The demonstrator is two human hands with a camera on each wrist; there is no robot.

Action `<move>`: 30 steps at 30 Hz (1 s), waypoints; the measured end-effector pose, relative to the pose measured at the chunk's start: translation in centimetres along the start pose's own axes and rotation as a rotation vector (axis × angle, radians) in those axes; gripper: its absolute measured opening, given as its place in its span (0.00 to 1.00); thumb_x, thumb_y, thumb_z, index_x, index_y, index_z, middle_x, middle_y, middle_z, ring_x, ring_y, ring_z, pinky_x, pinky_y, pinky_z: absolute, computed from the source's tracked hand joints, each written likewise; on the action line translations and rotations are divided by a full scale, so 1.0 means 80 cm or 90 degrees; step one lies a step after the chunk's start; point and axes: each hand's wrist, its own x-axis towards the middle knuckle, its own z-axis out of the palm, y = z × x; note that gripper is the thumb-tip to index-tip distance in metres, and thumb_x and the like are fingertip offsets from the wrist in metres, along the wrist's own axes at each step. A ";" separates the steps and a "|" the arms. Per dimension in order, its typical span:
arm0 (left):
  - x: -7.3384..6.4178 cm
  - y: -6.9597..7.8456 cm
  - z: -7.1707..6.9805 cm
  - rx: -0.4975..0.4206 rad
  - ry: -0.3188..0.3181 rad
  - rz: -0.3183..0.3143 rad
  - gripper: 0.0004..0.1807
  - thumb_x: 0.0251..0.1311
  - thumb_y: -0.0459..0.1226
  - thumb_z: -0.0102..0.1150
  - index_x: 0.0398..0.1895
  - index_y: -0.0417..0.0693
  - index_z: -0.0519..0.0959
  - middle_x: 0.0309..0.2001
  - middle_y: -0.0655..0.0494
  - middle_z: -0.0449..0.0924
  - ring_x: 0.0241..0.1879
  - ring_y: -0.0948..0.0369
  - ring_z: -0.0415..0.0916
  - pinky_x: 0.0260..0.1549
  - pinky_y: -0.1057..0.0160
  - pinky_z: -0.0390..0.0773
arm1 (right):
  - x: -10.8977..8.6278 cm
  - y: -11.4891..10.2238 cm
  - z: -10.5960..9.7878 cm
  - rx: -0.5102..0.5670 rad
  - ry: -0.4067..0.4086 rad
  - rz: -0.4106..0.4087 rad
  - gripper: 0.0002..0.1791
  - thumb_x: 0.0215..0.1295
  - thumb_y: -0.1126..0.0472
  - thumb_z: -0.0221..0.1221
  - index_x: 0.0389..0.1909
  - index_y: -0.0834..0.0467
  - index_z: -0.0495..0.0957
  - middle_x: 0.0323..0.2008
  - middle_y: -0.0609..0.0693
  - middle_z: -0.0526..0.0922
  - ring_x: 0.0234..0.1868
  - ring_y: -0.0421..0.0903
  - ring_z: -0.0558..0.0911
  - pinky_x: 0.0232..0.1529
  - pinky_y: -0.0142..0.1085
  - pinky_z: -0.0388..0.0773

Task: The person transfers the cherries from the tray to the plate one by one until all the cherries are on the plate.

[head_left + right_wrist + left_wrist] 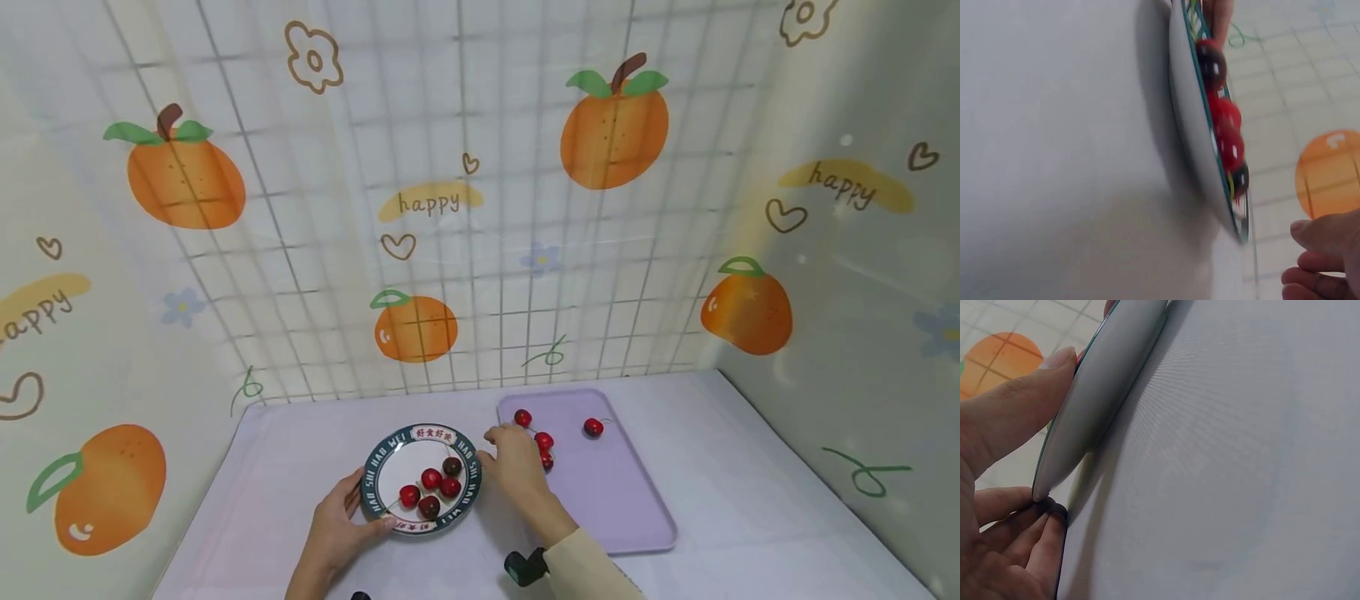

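Note:
A round plate (386, 471) with a dark green lettered rim carries several red and dark cherries (431, 478). My left hand (336, 523) grips its left rim, the thumb (1029, 397) over the edge and the fingers beneath or against the outer side. Between the plate's right side and a lilac tray (630, 500) is my right hand (517, 471), its fingers loosely bent. The right wrist view shows that hand apart from the plate, with nothing visible in its fingers. Several cherries (522, 417) lie on the tray, some partly hidden by the right hand.
A white cloth (292, 442) covers the table, and a curtain printed with oranges (416, 329) over a wire grid stands behind it. Similar printed sheets (847, 275) close off both sides. Near the right sleeve (588, 567) is a dark object (525, 568), probably worn on the wrist.

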 end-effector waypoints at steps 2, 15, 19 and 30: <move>-0.001 0.001 0.000 0.000 0.000 0.002 0.65 0.33 0.44 0.91 0.76 0.32 0.64 0.75 0.33 0.66 0.74 0.41 0.66 0.73 0.51 0.69 | -0.001 0.014 -0.006 -0.002 0.008 0.013 0.12 0.55 0.64 0.77 0.38 0.63 0.89 0.35 0.55 0.88 0.40 0.55 0.86 0.44 0.50 0.89; -0.006 0.007 0.000 0.011 -0.004 -0.001 0.65 0.33 0.45 0.91 0.77 0.32 0.64 0.75 0.33 0.66 0.75 0.41 0.65 0.74 0.51 0.69 | -0.024 0.080 -0.041 0.007 0.042 0.040 0.10 0.52 0.70 0.74 0.24 0.59 0.81 0.22 0.47 0.75 0.28 0.47 0.75 0.30 0.44 0.76; -0.004 0.005 0.000 0.007 -0.007 0.000 0.65 0.33 0.45 0.91 0.77 0.32 0.64 0.75 0.33 0.65 0.75 0.40 0.65 0.73 0.51 0.68 | -0.030 0.088 -0.046 0.009 0.026 0.072 0.08 0.54 0.67 0.76 0.30 0.61 0.86 0.28 0.52 0.83 0.33 0.51 0.83 0.36 0.49 0.84; -0.004 0.002 0.001 0.022 -0.007 0.002 0.65 0.34 0.46 0.90 0.77 0.32 0.63 0.76 0.33 0.65 0.75 0.41 0.65 0.73 0.53 0.69 | -0.041 0.108 -0.048 0.001 0.032 0.082 0.11 0.54 0.66 0.76 0.37 0.66 0.88 0.34 0.57 0.88 0.34 0.54 0.86 0.39 0.53 0.86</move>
